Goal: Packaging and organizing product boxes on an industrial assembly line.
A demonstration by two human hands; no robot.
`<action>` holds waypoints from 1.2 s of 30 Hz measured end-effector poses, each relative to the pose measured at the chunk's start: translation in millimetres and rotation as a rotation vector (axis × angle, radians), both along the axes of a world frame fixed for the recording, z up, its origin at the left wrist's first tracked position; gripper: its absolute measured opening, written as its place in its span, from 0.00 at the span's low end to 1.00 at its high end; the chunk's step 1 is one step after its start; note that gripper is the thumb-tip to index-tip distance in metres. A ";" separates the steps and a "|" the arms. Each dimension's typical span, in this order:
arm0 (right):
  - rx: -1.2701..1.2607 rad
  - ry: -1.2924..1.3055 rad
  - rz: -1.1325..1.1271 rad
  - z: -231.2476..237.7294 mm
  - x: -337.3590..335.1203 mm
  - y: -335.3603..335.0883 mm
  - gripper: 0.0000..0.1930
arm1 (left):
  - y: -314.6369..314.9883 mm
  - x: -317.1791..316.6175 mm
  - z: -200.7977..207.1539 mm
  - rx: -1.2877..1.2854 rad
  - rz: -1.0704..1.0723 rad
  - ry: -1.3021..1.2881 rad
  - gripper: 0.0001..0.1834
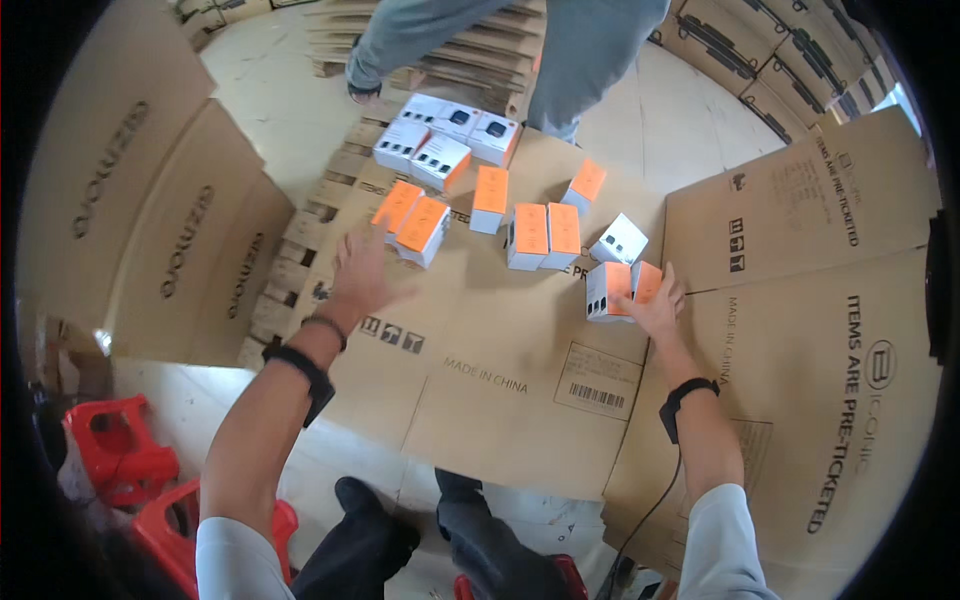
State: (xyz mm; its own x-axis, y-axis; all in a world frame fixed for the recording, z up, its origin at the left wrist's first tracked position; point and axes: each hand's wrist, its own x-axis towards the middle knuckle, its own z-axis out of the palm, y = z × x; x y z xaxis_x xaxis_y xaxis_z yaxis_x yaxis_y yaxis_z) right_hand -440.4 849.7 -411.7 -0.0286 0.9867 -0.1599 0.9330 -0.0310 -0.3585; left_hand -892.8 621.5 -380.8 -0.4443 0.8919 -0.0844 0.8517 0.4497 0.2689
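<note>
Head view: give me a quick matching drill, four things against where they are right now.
Things:
1. left hand
2. right hand
3. red stool
4. other person's legs

Places:
A. far end, on the wooden pallets
B. on the orange-and-white boxes at right
C. floor at lower left
D. open, beside the box pair at left

Pairs: 1-D, 2-B, 3-C, 4-A

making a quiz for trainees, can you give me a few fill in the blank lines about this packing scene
1. The small boxes lie on a flattened sheet of ____.
2. The right hand touches a box that is white and ____.
3. The left hand is spread open and holds ____.
4. The stools at lower left are coloured ____.

Missing words: cardboard; orange; nothing; red
</note>
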 end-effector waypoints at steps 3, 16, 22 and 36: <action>-0.114 -0.082 -0.123 -37.1 -11.0 32.4 0.73 | 91.8 -6.2 -33.8 0.051 0.009 -0.055 0.71; -0.127 -0.085 -0.049 -58.4 4.6 -13.1 0.69 | 10.1 51.3 -85.6 -0.032 0.125 0.036 0.66; -0.287 -0.095 0.178 -51.6 -16.0 -204.1 0.69 | -156.2 134.7 -48.1 -0.335 0.288 -0.341 0.71; -0.885 1.458 0.629 210.3 -91.3 -348.5 0.45 | -515.3 384.4 337.8 1.308 0.614 -1.156 0.63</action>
State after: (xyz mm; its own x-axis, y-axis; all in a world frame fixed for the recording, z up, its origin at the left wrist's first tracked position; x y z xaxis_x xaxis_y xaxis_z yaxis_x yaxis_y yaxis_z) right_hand -531.7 501.2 -201.3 -0.9027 0.4226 -0.0811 -0.1316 -0.4505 -0.8830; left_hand -508.5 106.2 -43.0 -0.9223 0.3861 -0.0182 -0.1697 -0.3622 0.9165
